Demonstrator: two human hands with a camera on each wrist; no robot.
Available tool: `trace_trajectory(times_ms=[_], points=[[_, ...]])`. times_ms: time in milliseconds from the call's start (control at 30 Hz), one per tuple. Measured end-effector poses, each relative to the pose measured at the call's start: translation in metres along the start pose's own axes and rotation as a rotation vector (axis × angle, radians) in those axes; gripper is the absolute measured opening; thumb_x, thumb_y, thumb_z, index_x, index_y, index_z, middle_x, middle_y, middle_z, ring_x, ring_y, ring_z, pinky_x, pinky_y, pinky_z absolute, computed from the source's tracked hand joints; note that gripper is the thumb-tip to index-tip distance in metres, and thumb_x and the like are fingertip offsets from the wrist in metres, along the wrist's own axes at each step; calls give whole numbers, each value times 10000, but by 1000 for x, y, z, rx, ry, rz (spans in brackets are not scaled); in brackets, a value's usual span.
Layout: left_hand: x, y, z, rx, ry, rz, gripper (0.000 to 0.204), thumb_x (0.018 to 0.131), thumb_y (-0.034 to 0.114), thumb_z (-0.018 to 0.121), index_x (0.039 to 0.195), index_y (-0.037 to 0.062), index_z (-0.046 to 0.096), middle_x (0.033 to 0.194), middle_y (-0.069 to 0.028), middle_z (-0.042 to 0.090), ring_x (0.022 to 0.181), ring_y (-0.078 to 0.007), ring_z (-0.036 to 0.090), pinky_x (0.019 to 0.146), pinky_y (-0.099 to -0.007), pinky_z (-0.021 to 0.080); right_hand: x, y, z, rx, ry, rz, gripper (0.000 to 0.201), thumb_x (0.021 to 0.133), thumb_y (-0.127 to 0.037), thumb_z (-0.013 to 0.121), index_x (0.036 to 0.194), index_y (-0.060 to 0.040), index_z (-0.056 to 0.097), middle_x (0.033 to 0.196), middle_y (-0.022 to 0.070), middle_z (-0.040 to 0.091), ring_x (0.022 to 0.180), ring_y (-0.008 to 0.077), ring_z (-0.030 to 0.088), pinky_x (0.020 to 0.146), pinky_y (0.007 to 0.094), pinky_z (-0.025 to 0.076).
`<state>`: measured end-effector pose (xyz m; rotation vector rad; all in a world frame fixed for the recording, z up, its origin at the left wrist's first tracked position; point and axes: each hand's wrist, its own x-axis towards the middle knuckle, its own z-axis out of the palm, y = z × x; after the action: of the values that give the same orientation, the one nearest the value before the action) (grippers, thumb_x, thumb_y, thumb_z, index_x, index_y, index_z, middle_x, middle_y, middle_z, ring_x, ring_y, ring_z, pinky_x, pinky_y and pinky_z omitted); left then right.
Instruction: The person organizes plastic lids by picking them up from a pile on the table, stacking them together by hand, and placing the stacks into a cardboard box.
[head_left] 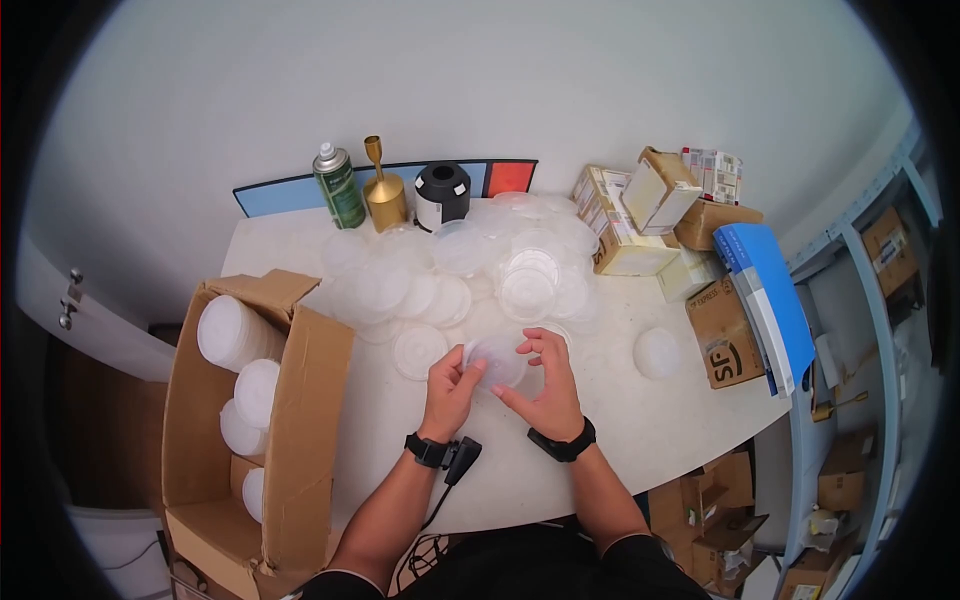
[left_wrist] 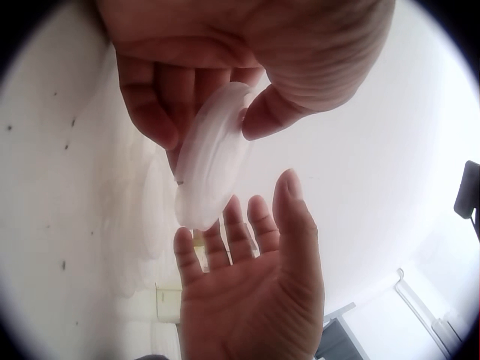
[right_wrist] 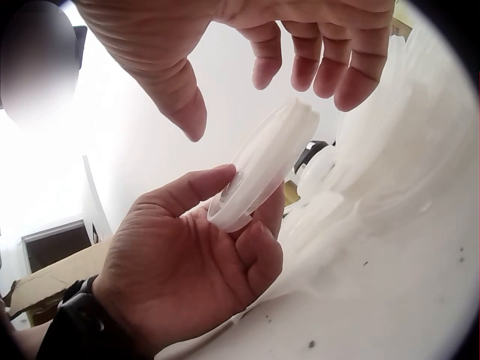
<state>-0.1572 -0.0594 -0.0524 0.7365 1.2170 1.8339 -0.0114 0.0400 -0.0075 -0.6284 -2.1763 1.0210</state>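
Observation:
A few translucent round plastic lids [head_left: 500,362], stacked together, are pinched between the thumb and fingers of my left hand [head_left: 452,395]. They are tilted up on edge in the left wrist view, where the lids [left_wrist: 215,154] show several close rims. My right hand [head_left: 550,395] is spread just to the right of them, fingers loosely bent and thumb apart. In the right wrist view a gap shows between the right hand [right_wrist: 300,37] and the lids [right_wrist: 266,165]. Behind both hands a loose heap of similar lids [head_left: 385,285] covers the middle of the white table [head_left: 630,440].
At left stands an open cardboard box [head_left: 310,420] with stacks of white lids [head_left: 235,335]. A single lid [head_left: 656,353] lies at right, near cartons [head_left: 725,335] and a blue folder [head_left: 770,295]. A spray can [head_left: 340,190], a gold candlestick [head_left: 385,200] and a black-and-white object [head_left: 442,195] line the back.

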Motion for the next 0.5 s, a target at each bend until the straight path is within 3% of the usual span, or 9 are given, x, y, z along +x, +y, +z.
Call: trace_trajectory(times_ms=[33,133,500], points=[[0,-1,-1,-7,-2,-2,117,1016,103,605,1055,3,652,991,6,677,897,-43,568,809,-224,461,0,-2,0,-48,-39,-40,616,733,-167,887,1220,-41,532,1376,199,480,1265,354,489,984,407,475],[0,-4,-2,-18,-1,-17,109,1012,98,607,1052,7,652,980,11,678,872,-33,570,777,-215,463,0,-6,5,-138,-70,-121,649,732,-182,886,1255,-38,529,1415,222,465,1293,403,467,1052,444,442],[0,-5,-1,-7,20,-48,110,996,81,615,1064,5,656,976,0,697,849,-36,603,758,-216,482,-1,-4,7,-243,-120,-181,644,714,-175,884,1241,-25,546,1414,233,475,1263,426,497,1019,457,482]])
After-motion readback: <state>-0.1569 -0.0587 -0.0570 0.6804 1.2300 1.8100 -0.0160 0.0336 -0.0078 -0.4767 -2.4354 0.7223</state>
